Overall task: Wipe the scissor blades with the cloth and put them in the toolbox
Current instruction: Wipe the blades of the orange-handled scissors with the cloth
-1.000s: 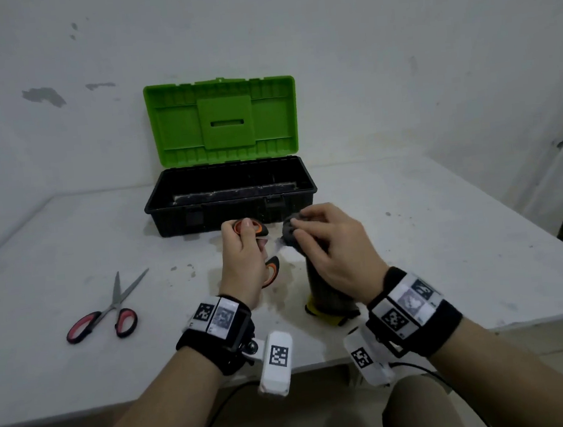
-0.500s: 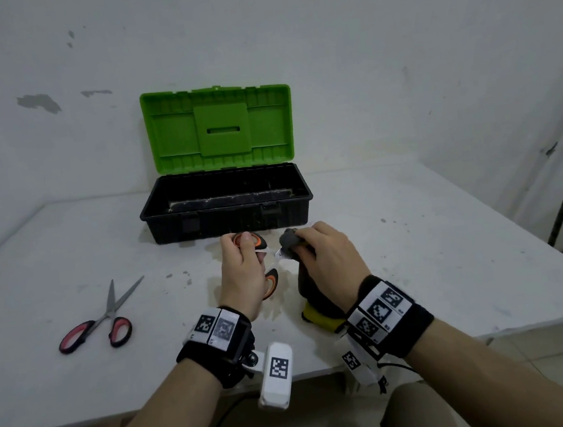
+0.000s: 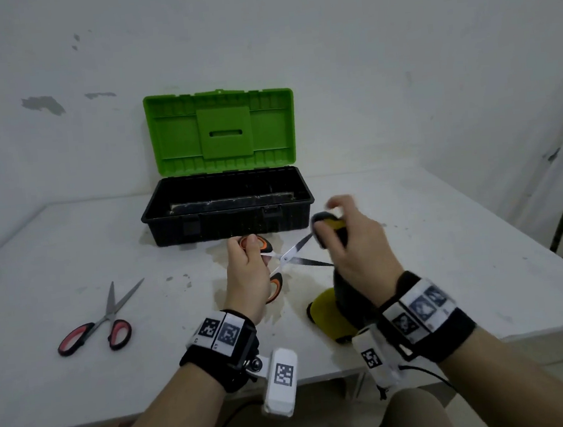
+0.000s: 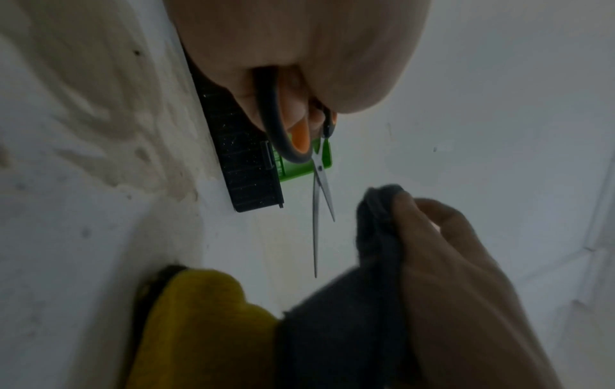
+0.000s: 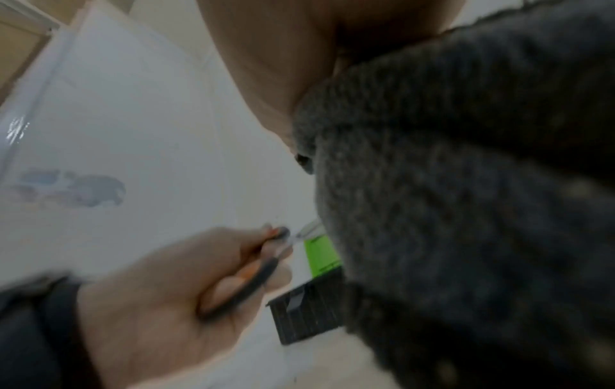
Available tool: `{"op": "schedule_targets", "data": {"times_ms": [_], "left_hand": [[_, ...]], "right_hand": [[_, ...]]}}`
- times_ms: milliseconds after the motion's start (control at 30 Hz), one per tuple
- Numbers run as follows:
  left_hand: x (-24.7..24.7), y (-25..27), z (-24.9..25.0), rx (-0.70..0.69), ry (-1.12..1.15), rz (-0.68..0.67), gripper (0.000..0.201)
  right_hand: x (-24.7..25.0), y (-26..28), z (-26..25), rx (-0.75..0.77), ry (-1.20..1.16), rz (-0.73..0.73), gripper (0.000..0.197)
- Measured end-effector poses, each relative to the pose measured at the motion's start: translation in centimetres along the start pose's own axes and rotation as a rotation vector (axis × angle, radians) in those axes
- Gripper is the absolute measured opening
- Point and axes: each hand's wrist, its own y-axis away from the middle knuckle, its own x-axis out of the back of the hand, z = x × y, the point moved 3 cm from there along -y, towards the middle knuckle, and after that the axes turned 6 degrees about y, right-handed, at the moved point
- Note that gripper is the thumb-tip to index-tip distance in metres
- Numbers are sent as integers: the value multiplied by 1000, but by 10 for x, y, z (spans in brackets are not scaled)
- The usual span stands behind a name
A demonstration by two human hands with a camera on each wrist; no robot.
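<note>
While the left hand grips the orange-and-black handles of a pair of scissors above the near middle of a white table, its fingers hooked through the loops, the two blades stand spread apart and point right. Just beyond the blade tips, the right hand holds a grey-and-yellow cloth, thumb and fingers pinching a bunched fold at the top; the rest of the cloth hangs down to the tabletop. From the left wrist view the cloth sits just beside the blades; whether it touches them cannot be told. Farther back at the centre of the table stands a black toolbox with its green lid raised upright against the wall. A second pair of scissors with red-and-black handles lies flat on the left side of the table, well apart from both hands, its blades slightly open and pointing toward the far side. Brownish stains mark the tabletop beneath the left hand.
</note>
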Motion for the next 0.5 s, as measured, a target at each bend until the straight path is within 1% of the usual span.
{"op": "schedule_targets", "data": {"times_ms": [67, 133, 167, 200, 367, 500], "left_hand": [[-6, 3, 1, -6, 10, -10, 26], [-9, 5, 3, -10, 6, -8, 27], [-9, 6, 4, -7, 1, -5, 27], [-9, 6, 4, -3, 4, -2, 27], [-8, 6, 5, -5, 5, -16, 26], [-3, 6, -1, -23, -7, -36, 24]], "right_hand": [[-19, 6, -3, 76, 94, -103, 12], [-30, 10, 1, 56, 139, -174, 23], [-33, 12, 3, 42, 144, -185, 29], [-34, 13, 3, 41, 153, -183, 31], [-37, 13, 0, 38, 194, -143, 23], [-39, 16, -1, 75, 259, -161, 22]]}}
